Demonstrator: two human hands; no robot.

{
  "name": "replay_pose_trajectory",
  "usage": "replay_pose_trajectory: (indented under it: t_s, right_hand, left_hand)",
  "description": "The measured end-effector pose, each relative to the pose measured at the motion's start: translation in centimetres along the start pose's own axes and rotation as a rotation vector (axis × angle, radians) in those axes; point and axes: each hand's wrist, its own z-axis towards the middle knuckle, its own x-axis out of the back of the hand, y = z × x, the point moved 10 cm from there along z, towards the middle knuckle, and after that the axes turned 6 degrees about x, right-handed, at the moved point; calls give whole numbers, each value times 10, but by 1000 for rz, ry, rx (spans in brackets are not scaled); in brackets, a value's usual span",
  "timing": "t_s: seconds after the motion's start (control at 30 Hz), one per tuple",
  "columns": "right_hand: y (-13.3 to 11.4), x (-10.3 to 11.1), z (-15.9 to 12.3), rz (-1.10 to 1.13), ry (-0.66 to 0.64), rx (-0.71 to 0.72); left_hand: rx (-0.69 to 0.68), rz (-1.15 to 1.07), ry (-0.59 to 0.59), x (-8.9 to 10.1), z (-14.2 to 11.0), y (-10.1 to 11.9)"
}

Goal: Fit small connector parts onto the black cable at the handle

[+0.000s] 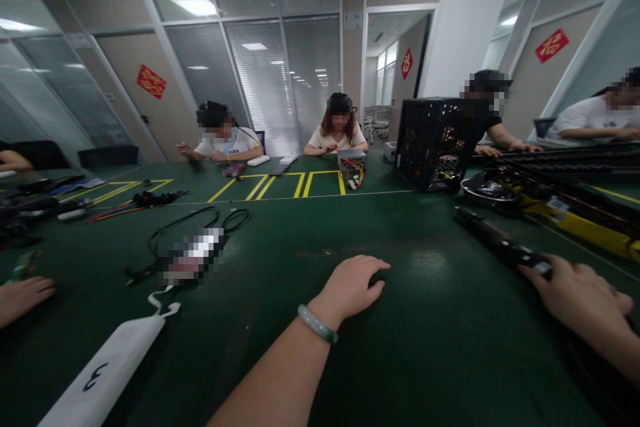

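Observation:
My left hand (354, 285), with a pale green bangle (317, 324) at the wrist, rests on the green tabletop (280, 233). Its fingers are stretched forward and hold nothing. At the right, my right hand (583, 300) is closed around the near end of a long black tool (500, 240) that looks like an electric screwdriver. Its narrow end points away and to the left. Part of the grip is hidden by the hand itself.
A white power bank (105, 370) marked 3 and cables (185, 227) lie left. Beyond stand a black computer case (430, 143), a metal bowl (487, 192) and a power supply unit (353, 160). Another person's hand (25, 299) is far left; several people sit around the table.

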Motion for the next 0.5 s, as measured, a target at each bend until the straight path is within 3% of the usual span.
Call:
replay_pose_trajectory:
  t_s: [0.07,0.2,0.33,0.4,0.5]
  right_hand:
    - [-53,-15,-2,-84,-154,10]
    - [-199,-31,-20,38,-246,358]
    - [-313,-49,-49,172,-311,651]
    - [-355,-53,-63,231,-339,794]
    - [-387,-54,-73,279,-359,865]
  left_hand:
    - [-14,7,41,4,0,3]
    - [-40,44,158,17,0,10]
    - [-32,84,242,25,0,11]
    - [21,97,252,27,1,5]
    - [135,90,273,29,1,-11]
